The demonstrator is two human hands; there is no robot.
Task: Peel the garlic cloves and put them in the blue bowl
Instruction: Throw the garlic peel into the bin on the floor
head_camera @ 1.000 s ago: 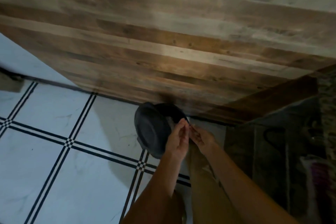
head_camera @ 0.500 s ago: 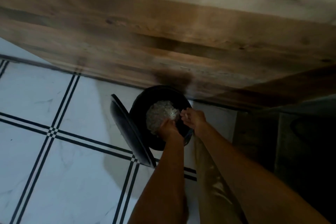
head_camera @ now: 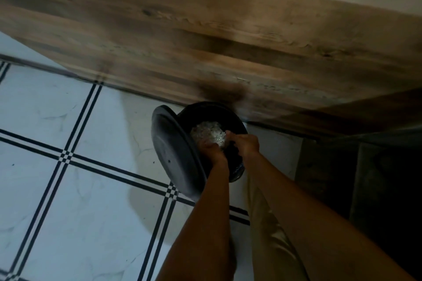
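— Right of centre in the frame, low against the wood: what is that dark shape?

— I read it as one black bin (head_camera: 229,118), standing on the floor where the tiles meet the wooden front (head_camera: 205,29). Its one lid (head_camera: 175,155) stands up on edge at the bin's left side, with the lower end cut across by a forearm.

— And the garlic?

— One pale heap (head_camera: 207,132) lies inside the bin. It is flaky and whitish, garlic skins by the look, though blur keeps me from picking out single pieces. The near part is covered by the hands.

— Both hands are there?

— Two, yes, both over the bin's mouth. My view of the left hand (head_camera: 212,151) is only its back: the fingers go down onto the heap and are hidden, so whether it grips anything I cannot tell. On the right hand (head_camera: 249,145) the fingers are curled, just beside the left. Whether something is pinched inside that curl I cannot tell either.

— Anything else?

— One pale trouser leg (head_camera: 269,235) shows between the two forearms. White floor tiles (head_camera: 68,121) with paired black lines fill the left. At the right edge sits a dark patch (head_camera: 376,189) too dim to make out.
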